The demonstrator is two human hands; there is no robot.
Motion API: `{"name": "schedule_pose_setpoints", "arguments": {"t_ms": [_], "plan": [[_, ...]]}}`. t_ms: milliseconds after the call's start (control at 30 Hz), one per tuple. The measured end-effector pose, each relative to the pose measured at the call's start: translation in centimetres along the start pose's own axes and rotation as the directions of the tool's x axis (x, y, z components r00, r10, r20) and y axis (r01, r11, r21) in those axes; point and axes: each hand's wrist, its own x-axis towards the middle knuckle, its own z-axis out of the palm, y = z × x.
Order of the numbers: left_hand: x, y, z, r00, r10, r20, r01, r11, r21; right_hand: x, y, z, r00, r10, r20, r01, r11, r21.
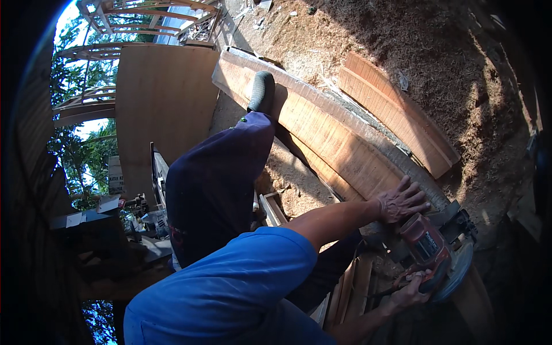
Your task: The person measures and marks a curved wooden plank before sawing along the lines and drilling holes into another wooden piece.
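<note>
My left hand [402, 202] lies flat with fingers spread on the end of a long, light-brown wooden plank [336, 144], pressing close beside a power saw [426, 242]. The saw has a reddish motor housing and a rounded, pale guard [458, 270]; its blade cannot be made out. Wrapped round the saw's handle is my right hand [409, 292], lower in the view. At the plank's far end, my dark shoe [262, 92] rests on the wood.
A shorter reddish board [397, 115] lies on sawdust-covered ground [448, 75] to the right of the plank. On the left stand a large plywood sheet [164, 103] and a cluttered bench [98, 227]. More wood strips [349, 290] lie below the plank.
</note>
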Motion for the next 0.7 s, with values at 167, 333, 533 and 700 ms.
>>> {"name": "schedule_pose_setpoints", "arguments": {"t_ms": [167,333,533,700], "plan": [[-1.1,-0.1,0.2,0.997,-0.009,-0.082,0.01,1.0,0.008,0.3,-1.6,1.2,0.998,-0.059,0.016,0.06,0.997,-0.054],[-0.4,0.3,-1.0,0.998,-0.026,-0.05,0.021,0.996,-0.087,2.8,-1.5,1.8,0.994,-0.107,-0.006,0.107,0.994,-0.017],[0.1,-0.1,0.9,0.994,-0.026,-0.103,0.024,0.999,-0.021,4.6,-2.7,2.3,0.993,-0.063,-0.101,0.067,0.997,0.03],[-0.6,0.1,-0.5,0.984,-0.168,0.056,0.163,0.983,0.083,1.2,-1.1,-2.7,0.973,-0.056,-0.223,0.06,0.998,0.011]]}}
